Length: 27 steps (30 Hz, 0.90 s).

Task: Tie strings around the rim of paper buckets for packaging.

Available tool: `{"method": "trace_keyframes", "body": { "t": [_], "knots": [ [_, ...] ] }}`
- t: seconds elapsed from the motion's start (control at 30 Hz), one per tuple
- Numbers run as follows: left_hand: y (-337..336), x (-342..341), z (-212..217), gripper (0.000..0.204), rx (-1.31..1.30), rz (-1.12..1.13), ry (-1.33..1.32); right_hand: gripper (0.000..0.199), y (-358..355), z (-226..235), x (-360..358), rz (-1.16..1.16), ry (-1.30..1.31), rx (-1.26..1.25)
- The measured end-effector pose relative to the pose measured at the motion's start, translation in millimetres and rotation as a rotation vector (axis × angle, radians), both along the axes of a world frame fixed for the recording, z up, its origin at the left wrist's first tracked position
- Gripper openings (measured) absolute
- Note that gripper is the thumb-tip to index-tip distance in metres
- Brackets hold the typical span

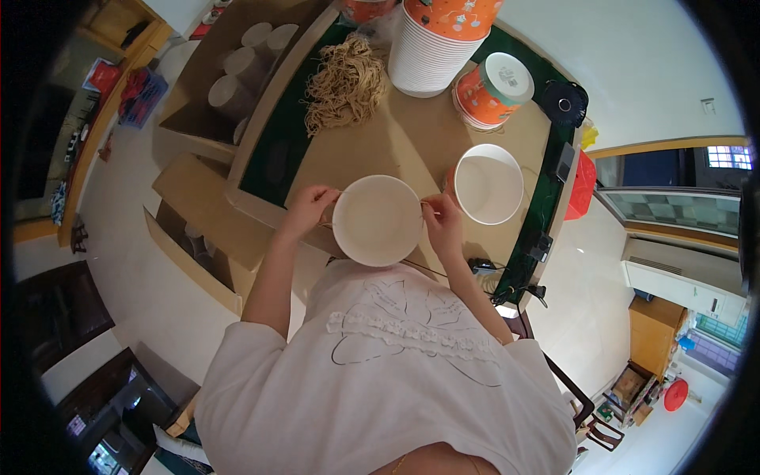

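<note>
Left hand: your left hand (310,206) is pinching the left rim of the white paper bucket (377,220), fingers curled together on the edge.
Right hand: your right hand (443,224) is gripping the opposite, right rim, fingertips closed at the edge; a thin string seems to be running there, but it is too fine to tell for certain.
White paper bucket: you are holding it between both hands just above the near edge of the table (412,142), its open mouth facing up toward you, its inside showing plain white.
Second bucket: another open white bucket (488,184) is standing just beside your right hand, on the brown tabletop.
Stack: a tall pile of nested white buckets (427,55) with an orange printed one on top is standing at the far side of the table.
Tilted bucket: an orange printed bucket (492,91) is lying tipped to the right of the stack, its white bottom showing.
String bundle: a heap of tan cords (345,83) is lying left of the stack, well apart from your hands.
Cardboard boxes: open boxes (222,95) are sitting on the floor to your left, one holding more pale buckets.
You: you are wearing a white shirt (388,372), leaning over the table edge.
</note>
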<state>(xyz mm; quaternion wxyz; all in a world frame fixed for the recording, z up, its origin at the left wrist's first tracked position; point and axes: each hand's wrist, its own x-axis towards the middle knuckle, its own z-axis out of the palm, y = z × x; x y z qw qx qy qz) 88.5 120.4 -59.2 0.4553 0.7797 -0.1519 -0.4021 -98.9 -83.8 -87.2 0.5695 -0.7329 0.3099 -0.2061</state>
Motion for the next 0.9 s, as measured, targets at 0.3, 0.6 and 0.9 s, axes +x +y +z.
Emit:
{"method": "trace_keyframes", "body": {
  "t": [0.3, 0.6, 0.9],
  "knots": [
    [-3, 0, -58, 0.024, -0.205, 0.232, 0.706, 0.014, -10, -1, 21, -0.029, 0.182, 0.348],
    [-7, 6, -63, 0.016, -0.190, 0.178, 0.812, 0.023, -19, -9, 33, 0.069, 0.481, 0.347],
    [21, -13, -130, 0.042, 0.085, 0.149, 0.789, 0.028, -22, -39, 4, 0.416, 0.747, 0.541]
  ]
}}
